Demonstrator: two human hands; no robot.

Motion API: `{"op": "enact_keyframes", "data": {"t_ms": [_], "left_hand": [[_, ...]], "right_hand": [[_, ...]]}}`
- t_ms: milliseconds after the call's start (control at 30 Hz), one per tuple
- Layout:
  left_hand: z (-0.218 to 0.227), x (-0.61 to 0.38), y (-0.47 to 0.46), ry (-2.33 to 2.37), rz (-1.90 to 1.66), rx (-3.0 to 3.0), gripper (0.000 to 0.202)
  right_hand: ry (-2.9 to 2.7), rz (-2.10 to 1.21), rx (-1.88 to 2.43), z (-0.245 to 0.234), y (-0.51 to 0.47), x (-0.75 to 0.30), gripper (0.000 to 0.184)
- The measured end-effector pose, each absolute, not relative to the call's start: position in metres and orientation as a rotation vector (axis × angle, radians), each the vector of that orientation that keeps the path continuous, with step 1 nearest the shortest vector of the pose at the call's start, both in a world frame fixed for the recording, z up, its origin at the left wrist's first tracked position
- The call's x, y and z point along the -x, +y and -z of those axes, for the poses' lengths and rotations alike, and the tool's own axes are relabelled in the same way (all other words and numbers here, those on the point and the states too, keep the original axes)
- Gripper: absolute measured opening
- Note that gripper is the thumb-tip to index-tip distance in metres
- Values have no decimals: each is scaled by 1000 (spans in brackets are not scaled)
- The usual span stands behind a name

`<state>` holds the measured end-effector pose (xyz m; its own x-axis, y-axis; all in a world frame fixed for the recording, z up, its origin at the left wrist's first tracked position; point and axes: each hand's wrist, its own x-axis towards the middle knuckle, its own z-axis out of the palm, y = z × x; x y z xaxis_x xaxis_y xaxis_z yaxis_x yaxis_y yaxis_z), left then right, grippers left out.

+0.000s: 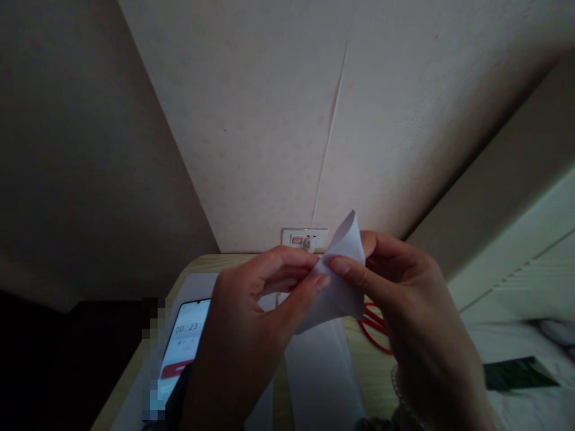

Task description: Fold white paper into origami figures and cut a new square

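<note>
A folded piece of white paper (336, 293) is held up above the small wooden table, its pointed corner rising toward the wall. My left hand (265, 305) pinches its left edge between thumb and fingers. On the other side my right hand (399, 287) grips it, thumb pressed on the near face and fingers behind. Both thumbs lie close together near the paper's middle. Under my hands, another white sheet (321, 371) lies flat on the tabletop. Red-handled scissors (376, 329) rest beside it, partly covered by my right hand.
A phone (188, 335) showing a timer lies on white paper at the table's (202, 263) left. Behind stands the wall with a socket (304, 238) and a plug in it. To the right, a dark green packet (521, 372) lies on a white surface.
</note>
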<state>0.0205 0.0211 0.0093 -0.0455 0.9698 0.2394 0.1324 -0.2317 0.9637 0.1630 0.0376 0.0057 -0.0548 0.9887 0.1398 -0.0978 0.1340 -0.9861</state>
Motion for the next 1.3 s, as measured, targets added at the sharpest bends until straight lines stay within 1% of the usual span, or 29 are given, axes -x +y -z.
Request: {"op": "enact_keyframes", "data": {"t_ms": [167,333,633,733,867,1067,1233,1300], "left_hand": [[-10,-21,19,1282,-1402,-1445,9],[-9,-14,23,1314,-1287,-1687,13],[-11,-10,22,1333,-1222,-1819,16],[-12,-11,19,1380,-1240,-1767,15],[-12,-13,18,1405,-1228,-1702,17],[-12,-9,20,1368,-1220,-1839,17],[-14,-4,20,1348,-1176,-1864,16],[-14,-3,21,1321,-1161,-1879,16]], "right_hand": [[-1292,-1256,1024,-6,38,-165,23],[-1383,-1214,958,-6,43,-170,8],[-1319,-1159,928,-7,39,-169,17],[-1322,-1136,924,-6,39,-169,18],[-1338,-1106,945,-6,41,-170,17],[-1381,-972,1002,-8,39,-168,15],[-1357,-909,1007,-8,38,-166,8],[-1345,-888,1008,-8,39,-167,11]]}}
